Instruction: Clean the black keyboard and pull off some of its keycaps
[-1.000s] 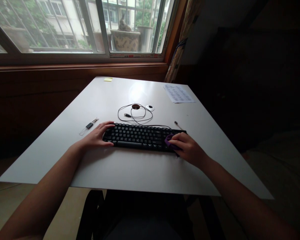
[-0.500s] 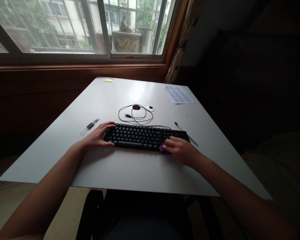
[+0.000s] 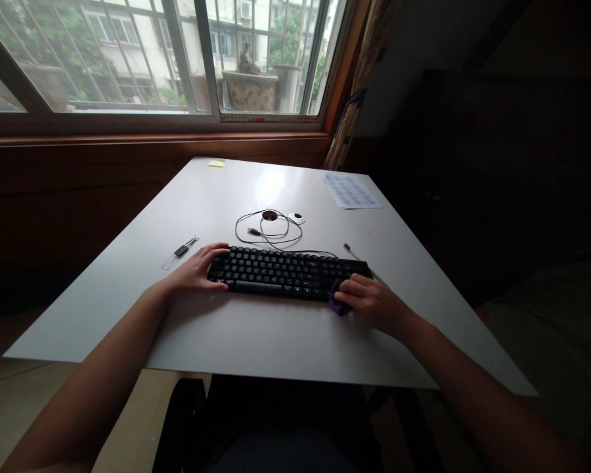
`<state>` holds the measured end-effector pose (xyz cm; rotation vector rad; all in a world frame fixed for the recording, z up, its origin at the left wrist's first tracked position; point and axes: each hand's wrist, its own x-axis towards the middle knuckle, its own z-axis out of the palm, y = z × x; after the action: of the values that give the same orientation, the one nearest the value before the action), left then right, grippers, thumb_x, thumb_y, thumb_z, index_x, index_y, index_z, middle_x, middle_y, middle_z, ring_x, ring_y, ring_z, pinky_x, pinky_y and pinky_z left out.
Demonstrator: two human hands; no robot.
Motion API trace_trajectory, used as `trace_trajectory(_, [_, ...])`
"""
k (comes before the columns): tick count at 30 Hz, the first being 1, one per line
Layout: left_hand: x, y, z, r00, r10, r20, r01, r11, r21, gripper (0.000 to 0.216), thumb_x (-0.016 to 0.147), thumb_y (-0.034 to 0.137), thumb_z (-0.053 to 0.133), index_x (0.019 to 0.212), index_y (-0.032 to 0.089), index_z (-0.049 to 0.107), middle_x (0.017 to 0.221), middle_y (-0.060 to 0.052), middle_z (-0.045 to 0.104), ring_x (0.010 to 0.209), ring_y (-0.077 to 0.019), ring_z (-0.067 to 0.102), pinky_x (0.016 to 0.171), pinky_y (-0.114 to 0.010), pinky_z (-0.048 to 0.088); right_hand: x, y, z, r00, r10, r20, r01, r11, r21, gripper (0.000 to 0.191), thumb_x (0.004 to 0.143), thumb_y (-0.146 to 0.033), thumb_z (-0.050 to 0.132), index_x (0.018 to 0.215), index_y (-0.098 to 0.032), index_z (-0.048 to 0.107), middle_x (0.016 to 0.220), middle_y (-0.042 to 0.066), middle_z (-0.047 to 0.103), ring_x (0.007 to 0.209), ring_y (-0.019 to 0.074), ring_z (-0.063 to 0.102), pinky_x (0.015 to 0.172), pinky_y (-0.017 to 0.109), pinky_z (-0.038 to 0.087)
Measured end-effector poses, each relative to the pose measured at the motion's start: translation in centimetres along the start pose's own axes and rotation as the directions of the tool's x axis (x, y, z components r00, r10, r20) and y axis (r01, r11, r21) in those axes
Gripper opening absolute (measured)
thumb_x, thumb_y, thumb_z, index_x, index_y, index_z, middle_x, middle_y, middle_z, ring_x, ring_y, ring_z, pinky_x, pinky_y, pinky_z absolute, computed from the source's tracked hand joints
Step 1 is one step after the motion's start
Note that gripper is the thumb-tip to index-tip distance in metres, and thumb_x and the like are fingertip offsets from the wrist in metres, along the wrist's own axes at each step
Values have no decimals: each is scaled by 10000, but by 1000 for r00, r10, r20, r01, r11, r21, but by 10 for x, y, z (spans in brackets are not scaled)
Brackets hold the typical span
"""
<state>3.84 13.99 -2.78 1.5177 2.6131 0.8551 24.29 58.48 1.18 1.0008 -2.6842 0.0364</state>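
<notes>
A black keyboard [image 3: 276,269] lies flat on the white table [image 3: 256,341]. My left hand [image 3: 197,270] grips its left end, thumb at the front edge and fingers at the back edge. Bunched in my right hand [image 3: 369,299] is a purple cloth [image 3: 339,299], pressed on the keyboard's front edge toward the right end. That hand covers some of the keys at the right. The keyboard's thin black cable [image 3: 237,226] loops behind it, with a USB plug [image 3: 254,231] at its end.
Left of the keyboard lies a small wire tool with a black grip [image 3: 181,250]. A thin brush [image 3: 350,251] rests behind my right hand, partly hidden. Farther back are a cable hole [image 3: 270,215], its white cover [image 3: 297,217], printed paper [image 3: 352,192] and yellow sticky notes [image 3: 217,163].
My right hand has slid the purple cloth to the right along the keyboard's front edge. My left hand keeps its hold on the left end. The whole view has shifted slightly.
</notes>
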Motion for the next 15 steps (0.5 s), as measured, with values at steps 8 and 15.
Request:
trace_trajectory(8, [-1,-1,-1,1000,-3,8,3,1000,19,814,782,560,742,1455,279,380,1556,-119,349,1421,-344,360,1169,-543,346,-46,28,-17,876,386,-290,-381,922,76,272,898,-124,577,1108,-231,712,996,94,631,932,276,581,843,474,523])
trace_trajectory(15, [-1,-1,0,1000,-5,3,5,1000,28,808,784,550,746,1452,283,379,1556,-121,352,1419,-347,367,1169,-548,348,-27,0,11,935,309,-174,-305,951,54,425,864,16,486,1142,-209,717,1144,98,673,1046,279,584,936,491,525])
